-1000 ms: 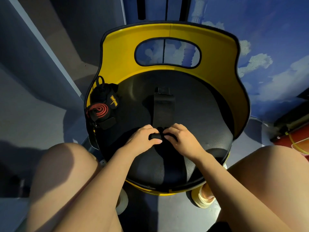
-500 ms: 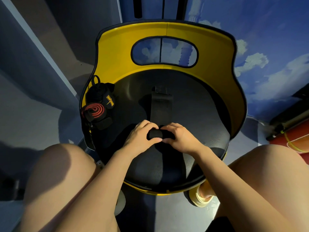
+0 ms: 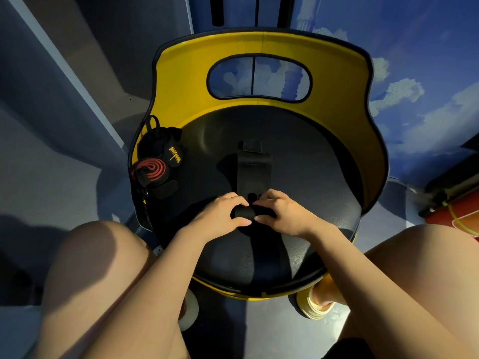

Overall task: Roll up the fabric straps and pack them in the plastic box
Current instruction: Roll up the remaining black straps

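A black fabric strap (image 3: 253,172) lies flat on the black seat of a yellow chair (image 3: 298,161), running away from me. Its near end is wound into a small roll (image 3: 245,213). My left hand (image 3: 220,216) and my right hand (image 3: 282,215) both pinch that roll from either side, thumbs under it. At the seat's left edge sit a rolled red-and-black strap (image 3: 151,169) and a rolled black strap with a yellow label (image 3: 162,149). No plastic box is in view.
The chair's yellow backrest (image 3: 181,81) curves round the far and right side of the seat. My two bare knees flank the chair's front. A foot in a yellow sandal (image 3: 315,304) rests on the floor below the seat. A red object (image 3: 464,216) lies at far right.
The roll has grown a little and moved slightly up the strap as both hands keep winding it. The flat stretch of strap is shorter.
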